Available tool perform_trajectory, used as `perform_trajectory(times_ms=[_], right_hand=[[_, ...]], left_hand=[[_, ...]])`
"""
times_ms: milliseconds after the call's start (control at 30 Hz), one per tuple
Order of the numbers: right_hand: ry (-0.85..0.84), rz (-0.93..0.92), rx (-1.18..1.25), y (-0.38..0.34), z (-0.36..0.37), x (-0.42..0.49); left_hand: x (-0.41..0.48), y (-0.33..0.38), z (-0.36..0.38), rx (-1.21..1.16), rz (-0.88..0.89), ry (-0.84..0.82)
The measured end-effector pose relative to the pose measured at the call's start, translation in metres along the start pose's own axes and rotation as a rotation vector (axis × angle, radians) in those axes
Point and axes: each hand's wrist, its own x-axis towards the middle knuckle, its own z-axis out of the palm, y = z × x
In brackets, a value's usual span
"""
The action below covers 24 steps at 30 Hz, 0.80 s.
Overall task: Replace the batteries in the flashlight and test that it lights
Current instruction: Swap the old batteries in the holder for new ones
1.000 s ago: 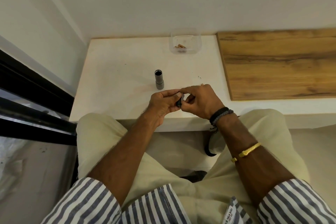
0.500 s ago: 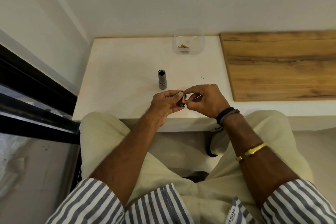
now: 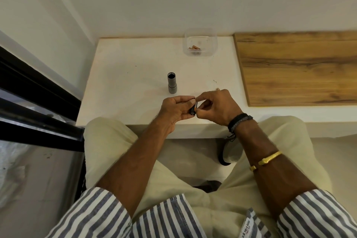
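A grey flashlight body [image 3: 172,82] stands upright on the white table [image 3: 125,75], its open end up, just beyond my hands. My left hand [image 3: 176,111] is closed around a small black battery holder [image 3: 193,109], mostly hidden by the fingers. My right hand [image 3: 216,107] meets it from the right, thumb and fingertips pinching at the holder's end where a bit of orange shows. Both hands hover over the table's near edge.
A clear plastic tub [image 3: 200,44] with a few copper-coloured batteries sits at the back of the table. A wooden board [image 3: 297,67] covers the surface to the right. A dark window frame [image 3: 36,102] runs along the left. My knees are under the table edge.
The view shifted slightly. My hands stayed together at the same spot, with the right fingers working at the holder's end; an orange tip became visible between them.
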Motion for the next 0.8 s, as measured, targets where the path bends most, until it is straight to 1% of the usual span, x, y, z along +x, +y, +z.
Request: perform_trajectory(times_ms=[167, 367, 467, 567, 733, 800], right_hand=[[0.075, -0.043, -0.013, -0.001, 0.006, -0.001], [0.117, -0.111, 0.026, 0.003, 0.008, 0.001], [0.189, -0.142, 0.039, 0.003, 0.008, 0.002], [0.21, -0.193, 0.028, 0.004, 0.013, 0.004], [0.221, -0.077, 0.103, 0.007, 0.017, 0.005], [0.258, -0.02, 0.138, 0.009, 0.018, 0.005]], left_hand=[[0.0, 0.004, 0.0, -0.028, -0.012, -0.019], [-0.001, 0.006, -0.001, -0.094, -0.031, -0.029], [0.0, 0.007, -0.003, -0.17, -0.028, -0.011], [0.0, 0.006, -0.003, -0.258, -0.018, 0.01], [0.002, 0.004, -0.001, -0.323, 0.005, 0.008], [0.004, 0.002, 0.001, -0.343, 0.005, 0.023]])
